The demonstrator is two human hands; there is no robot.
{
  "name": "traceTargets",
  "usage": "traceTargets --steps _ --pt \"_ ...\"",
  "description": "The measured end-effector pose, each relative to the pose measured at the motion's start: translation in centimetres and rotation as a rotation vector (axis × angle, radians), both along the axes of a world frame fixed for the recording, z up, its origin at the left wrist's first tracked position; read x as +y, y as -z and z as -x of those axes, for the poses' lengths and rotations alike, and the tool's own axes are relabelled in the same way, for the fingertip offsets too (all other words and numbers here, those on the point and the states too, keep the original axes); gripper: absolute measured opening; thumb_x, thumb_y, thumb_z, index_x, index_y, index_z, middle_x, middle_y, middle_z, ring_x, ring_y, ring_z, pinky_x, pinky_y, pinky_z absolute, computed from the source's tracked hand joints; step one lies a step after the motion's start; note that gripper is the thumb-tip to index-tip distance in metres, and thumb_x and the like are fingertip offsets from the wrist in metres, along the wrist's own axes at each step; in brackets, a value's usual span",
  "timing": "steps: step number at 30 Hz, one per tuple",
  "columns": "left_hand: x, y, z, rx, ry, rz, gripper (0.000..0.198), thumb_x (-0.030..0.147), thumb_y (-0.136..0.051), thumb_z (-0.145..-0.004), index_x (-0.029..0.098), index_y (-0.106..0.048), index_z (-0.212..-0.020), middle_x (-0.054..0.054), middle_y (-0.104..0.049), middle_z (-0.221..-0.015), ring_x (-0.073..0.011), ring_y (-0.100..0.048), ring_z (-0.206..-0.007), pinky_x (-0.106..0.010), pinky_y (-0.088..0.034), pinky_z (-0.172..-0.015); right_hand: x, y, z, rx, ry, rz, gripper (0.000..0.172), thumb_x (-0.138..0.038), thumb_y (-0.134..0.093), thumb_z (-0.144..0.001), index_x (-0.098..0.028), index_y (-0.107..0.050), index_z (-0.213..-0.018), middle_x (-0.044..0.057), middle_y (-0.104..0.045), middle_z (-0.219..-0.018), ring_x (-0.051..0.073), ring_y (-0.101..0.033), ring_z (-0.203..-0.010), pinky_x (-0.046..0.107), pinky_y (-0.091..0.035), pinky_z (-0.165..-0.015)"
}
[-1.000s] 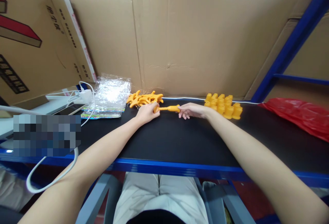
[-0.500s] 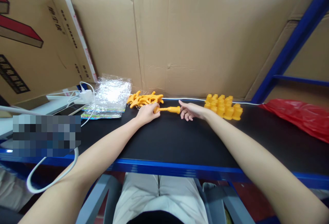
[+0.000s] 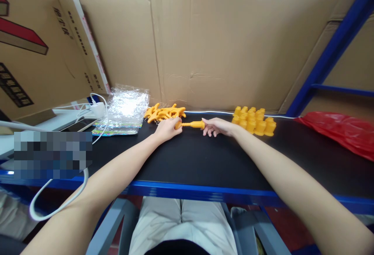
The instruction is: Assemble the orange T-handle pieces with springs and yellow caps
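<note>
Rod [image 3: 187, 124], yellow and threaded: left hand [image 3: 168, 129] grips one end, right hand [image 3: 218, 126] meets the other, its pinch unclear. Twisting seems the step; the next turn calls for steadiness.

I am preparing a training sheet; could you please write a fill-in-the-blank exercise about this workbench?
The person's ____ hand, nearer the piled branching yellow pieces, grips a slender ribbed yellow piece.
Crumpled red plastic lies to the ____ of clustered flared yellow pieces.
The tan panel behind the black tabletop is made of ____.
Missing words: left; right; cardboard.
</note>
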State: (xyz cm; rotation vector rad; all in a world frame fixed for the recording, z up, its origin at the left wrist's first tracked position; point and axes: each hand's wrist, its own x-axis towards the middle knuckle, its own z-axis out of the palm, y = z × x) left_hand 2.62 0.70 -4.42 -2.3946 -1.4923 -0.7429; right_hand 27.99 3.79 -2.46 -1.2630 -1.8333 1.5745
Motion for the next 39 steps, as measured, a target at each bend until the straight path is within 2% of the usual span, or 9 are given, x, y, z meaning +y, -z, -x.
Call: traceTargets --steps 4,9,11,13,16,18,26,32,39 --pt "-0.1 -0.1 -0.1 -0.004 -0.003 0.010 0.028 0.033 -0.054 -0.078 0.022 -0.060 -0.102 -0.002 -0.067 -0.086 -0.0175 -0.062 -0.075 -0.026 -0.044 -0.064 0.1 0.1 0.5 -0.046 0.025 0.005 0.054 -0.059 -0.039 -0.088 -0.011 -0.061 -0.074 0.007 -0.065 -0.057 0.006 -0.051 -0.039 0.013 -0.036 -0.031" --pt "-0.1 -0.2 -0.1 -0.017 -0.021 0.021 0.027 0.034 -0.054 -0.078 0.022 -0.061 -0.100 -0.002 -0.066 -0.081 -0.0175 -0.061 -0.072 -0.026 -0.043 -0.064 0.0 -0.1 0.4 -0.047 0.055 -0.016 0.056 -0.064 -0.039 -0.084 -0.011 -0.058 -0.079 0.007 -0.064 -0.058 0.008 -0.052 -0.039 0.016 -0.037 -0.030" --pt "-0.1 -0.2 0.0 -0.021 -0.023 0.021 0.026 0.035 -0.054 -0.077 0.022 -0.061 -0.100 -0.001 -0.066 -0.079 -0.0175 -0.061 -0.072 -0.025 -0.043 -0.063 0.0 -0.2 0.1 -0.015 0.042 0.003 0.052 -0.063 -0.045 -0.083 -0.013 -0.056 -0.088 0.007 -0.066 -0.067 0.010 -0.056 -0.044 0.017 -0.042 -0.032" --pt "0.0 -0.2 0.0 -0.025 -0.022 0.017 0.026 0.035 -0.054 -0.078 0.022 -0.061 -0.099 -0.001 -0.066 -0.078 -0.0175 -0.061 -0.071 -0.025 -0.043 -0.063 -0.1 -0.3 -0.3 0.025 0.010 -0.004 0.045 -0.054 -0.058 -0.080 -0.015 -0.053 -0.102 0.007 -0.068 -0.084 0.010 -0.061 -0.053 0.018 -0.048 -0.037" --pt "0.0 -0.2 -0.1 -0.026 -0.024 0.019 0.026 0.034 -0.054 -0.077 0.022 -0.061 -0.099 -0.001 -0.066 -0.078 -0.0178 -0.061 -0.070 -0.026 -0.042 -0.062 0.0 -0.1 -0.7 0.068 -0.036 -0.047 0.053 -0.037 -0.072 -0.073 -0.021 -0.048 -0.117 0.008 -0.062 -0.111 0.010 -0.065 -0.066 0.016 -0.052 -0.044" --pt "-0.1 -0.2 -0.1 -0.022 -0.026 0.023 0.027 0.034 -0.054 -0.077 0.022 -0.061 -0.100 -0.001 -0.066 -0.079 -0.0180 -0.061 -0.071 -0.026 -0.043 -0.063 0.1 0.2 -0.8 0.074 -0.050 -0.063 0.054 -0.033 -0.074 -0.071 -0.022 -0.049 -0.118 0.008 -0.059 -0.118 0.009 -0.065 -0.069 0.015 -0.052 -0.046" --pt "-0.1 -0.2 -0.1 -0.011 -0.016 0.016 0.027 0.034 -0.055 -0.077 0.023 -0.060 -0.101 -0.002 -0.067 -0.084 -0.0183 -0.062 -0.074 -0.026 -0.043 -0.064 0.3 0.4 -0.6 0.074 -0.032 -0.040 0.043 -0.044 -0.065 -0.078 -0.017 -0.057 -0.111 0.012 -0.064 -0.114 0.010 -0.064 -0.068 0.014 -0.050 -0.045" --pt "-0.1 -0.2 -0.1 -0.008 -0.014 0.012 0.027 0.034 -0.054 -0.077 0.023 -0.060 -0.101 -0.001 -0.067 -0.083 -0.0175 -0.062 -0.074 -0.025 -0.043 -0.064 -0.2 0.2 -0.1 0.042 0.046 -0.034 0.044 -0.053 -0.060 -0.079 -0.014 -0.060 -0.100 0.012 -0.068 -0.106 0.010 -0.063 -0.065 0.014 -0.048 -0.043" --pt "-0.1 -0.2 -0.1 -0.011 -0.009 0.007 0.027 0.034 -0.054 -0.077 0.023 -0.060 -0.100 -0.001 -0.067 -0.083 -0.0179 -0.062 -0.073 -0.026 -0.042 -0.062 -0.2 0.2 0.0 0.050 0.057 -0.032 0.044 -0.053 -0.059 -0.080 -0.015 -0.058 -0.102 0.012 -0.070 -0.103 0.010 -0.063 -0.063 0.015 -0.047 -0.041"
